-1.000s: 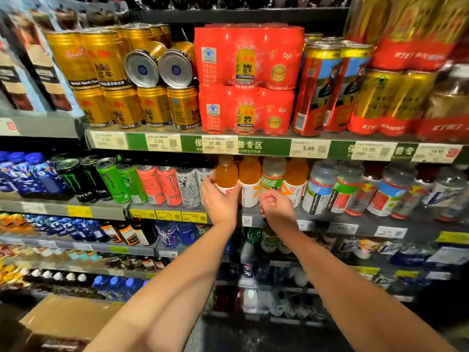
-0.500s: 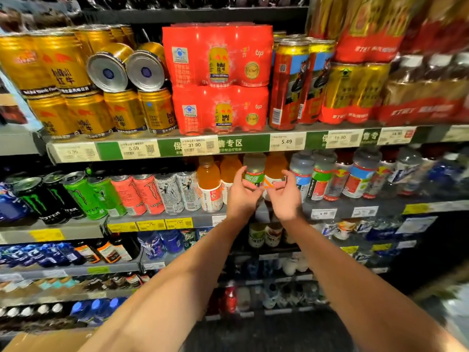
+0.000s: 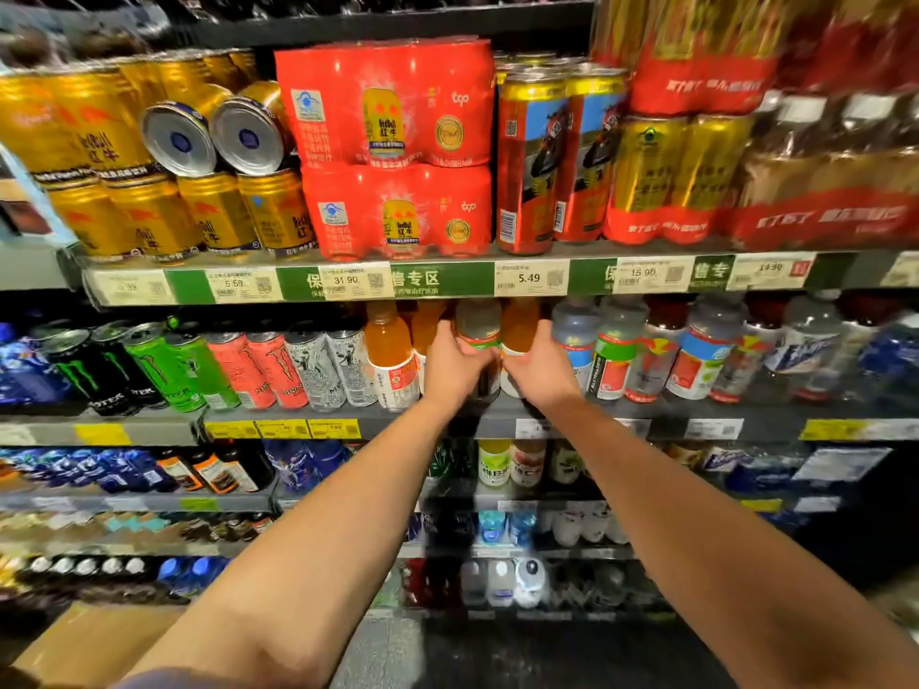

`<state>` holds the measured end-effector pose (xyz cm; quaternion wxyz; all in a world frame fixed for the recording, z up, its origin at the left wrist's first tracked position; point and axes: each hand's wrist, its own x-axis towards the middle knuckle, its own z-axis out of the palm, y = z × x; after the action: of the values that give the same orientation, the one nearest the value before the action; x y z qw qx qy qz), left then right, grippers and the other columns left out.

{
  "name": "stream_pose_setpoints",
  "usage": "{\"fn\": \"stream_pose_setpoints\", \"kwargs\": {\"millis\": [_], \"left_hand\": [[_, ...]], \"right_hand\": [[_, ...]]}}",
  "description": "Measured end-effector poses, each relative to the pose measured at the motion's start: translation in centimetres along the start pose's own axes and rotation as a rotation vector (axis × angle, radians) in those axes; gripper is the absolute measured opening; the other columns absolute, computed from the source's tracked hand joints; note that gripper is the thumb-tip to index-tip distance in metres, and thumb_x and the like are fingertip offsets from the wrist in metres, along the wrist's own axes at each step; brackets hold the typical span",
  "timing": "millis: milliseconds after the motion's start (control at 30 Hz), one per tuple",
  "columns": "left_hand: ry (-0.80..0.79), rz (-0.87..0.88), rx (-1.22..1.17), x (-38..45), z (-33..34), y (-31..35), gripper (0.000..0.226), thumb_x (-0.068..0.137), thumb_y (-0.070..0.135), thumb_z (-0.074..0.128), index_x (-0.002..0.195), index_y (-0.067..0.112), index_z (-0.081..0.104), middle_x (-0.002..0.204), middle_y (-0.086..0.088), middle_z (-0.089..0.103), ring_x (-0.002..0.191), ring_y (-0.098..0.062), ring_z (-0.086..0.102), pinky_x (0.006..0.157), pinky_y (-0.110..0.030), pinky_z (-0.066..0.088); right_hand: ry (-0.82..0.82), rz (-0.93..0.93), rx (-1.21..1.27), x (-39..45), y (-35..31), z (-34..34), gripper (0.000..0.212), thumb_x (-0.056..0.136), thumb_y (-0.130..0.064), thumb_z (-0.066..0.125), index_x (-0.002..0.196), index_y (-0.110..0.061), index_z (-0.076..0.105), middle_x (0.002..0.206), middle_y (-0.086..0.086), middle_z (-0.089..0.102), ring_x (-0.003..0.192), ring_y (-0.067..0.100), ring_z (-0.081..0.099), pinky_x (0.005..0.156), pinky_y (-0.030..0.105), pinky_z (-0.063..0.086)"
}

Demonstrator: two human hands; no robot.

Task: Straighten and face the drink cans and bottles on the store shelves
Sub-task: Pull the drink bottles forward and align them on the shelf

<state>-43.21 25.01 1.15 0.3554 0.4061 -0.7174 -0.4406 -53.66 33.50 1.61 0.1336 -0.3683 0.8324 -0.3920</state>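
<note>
at frame centre the left hand [image 3: 455,365] gripped the pale green-labelled bottle [image 3: 478,324] on the middle shelf [image 3: 621,415]; the right hand [image 3: 539,365] gripped the orange bottle [image 3: 519,323] beside it. another orange bottle [image 3: 390,355] and monster cans [image 3: 164,365] crowded left, clear bottles [image 3: 616,355] right.

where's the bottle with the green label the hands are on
In the head view, the green-labelled bottle stands mid-frame on the second shelf, between the left hand and right hand, with orange drink bottles either side.
</note>
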Motion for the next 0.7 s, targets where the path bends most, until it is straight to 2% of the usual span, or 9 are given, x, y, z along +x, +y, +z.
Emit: {"fn": "stream_pose_setpoints", "kwargs": {"millis": [100,200,267,367,467,567,633,700], "left_hand": [[0.098,-0.001,0.000,-0.4,0.3,0.2,0.049,0.070,0.025,0.087,0.087,0.017,0.042,0.070,0.003,0.054,0.060,-0.011,0.050,0.058,-0.029,0.038],[0.191,0.045,0.047,-1.5,0.6,0.3,0.051,0.069,0.034,0.087,0.093,0.021,0.045,0.070,-0.002,0.057,0.059,-0.013,0.051,0.053,-0.028,0.036],[0.253,0.078,0.090,-2.3,0.8,0.3,0.058,0.066,0.038,0.088,0.107,0.022,0.050,0.086,-0.003,0.061,0.074,-0.016,0.056,0.061,-0.029,0.042],[0.325,0.133,0.128,-2.9,0.8,0.4,0.065,0.066,0.037,0.088,0.119,0.019,0.054,0.109,-0.001,0.054,0.099,-0.018,0.054,0.080,-0.028,0.045],[0.318,0.124,0.103,-3.0,0.2,0.4,0.063,0.066,0.035,0.088,0.116,0.020,0.055,0.111,0.004,0.058,0.102,-0.012,0.055,0.086,-0.025,0.045],[0.275,0.093,0.013,-3.5,-0.4,0.2,0.061,0.063,0.034,0.089,0.112,0.028,0.053,0.103,0.015,0.060,0.092,0.009,0.054,0.074,-0.006,0.040],[0.251,0.070,-0.042,-3.7,-0.7,-0.2,0.064,0.063,0.034,0.090,0.114,0.028,0.052,0.105,0.015,0.061,0.095,0.010,0.056,0.073,-0.005,0.043],[0.235,0.064,-0.073,-3.7,-1.0,-0.5,0.067,0.062,0.033,0.091,0.116,0.025,0.051,0.108,0.014,0.061,0.098,0.006,0.058,0.073,-0.006,0.044]], "right_hand": [[0.033,-0.068,-0.071,-0.5,0.1,-0.5,0.047,0.088,-0.027,0.065,0.119,-0.008,0.035,0.093,0.015,0.065,0.082,0.035,0.065,0.067,0.044,0.054],[0.099,-0.121,-0.179,-1.5,0.4,-0.7,0.057,0.090,-0.023,0.064,0.133,-0.009,0.030,0.094,0.015,0.064,0.084,0.035,0.066,0.065,0.041,0.053],[0.125,-0.128,-0.237,-2.3,0.3,-0.7,0.059,0.091,-0.025,0.063,0.137,-0.012,0.029,0.106,0.015,0.061,0.092,0.036,0.064,0.069,0.043,0.053],[0.152,-0.155,-0.331,-2.7,-0.2,-0.7,0.054,0.091,-0.023,0.060,0.137,-0.012,0.033,0.118,0.014,0.051,0.098,0.037,0.064,0.074,0.045,0.054],[0.168,-0.173,-0.347,-2.9,-0.7,-0.6,0.051,0.090,-0.019,0.059,0.135,-0.010,0.036,0.121,0.014,0.045,0.093,0.036,0.065,0.074,0.042,0.056],[0.180,-0.182,-0.348,-3.3,-1.0,-0.2,0.051,0.089,-0.016,0.059,0.135,-0.010,0.037,0.129,0.013,0.040,0.087,0.037,0.066,0.068,0.044,0.056],[0.192,-0.219,-0.352,-3.2,-1.3,-0.1,0.046,0.089,-0.015,0.059,0.130,-0.008,0.040,0.133,0.013,0.038,0.087,0.040,0.064,0.064,0.045,0.054],[0.181,-0.259,-0.343,-2.8,-1.5,-0.3,0.036,0.090,-0.016,0.059,0.120,-0.007,0.041,0.124,0.012,0.042,0.088,0.041,0.062,0.062,0.046,0.051]]}}
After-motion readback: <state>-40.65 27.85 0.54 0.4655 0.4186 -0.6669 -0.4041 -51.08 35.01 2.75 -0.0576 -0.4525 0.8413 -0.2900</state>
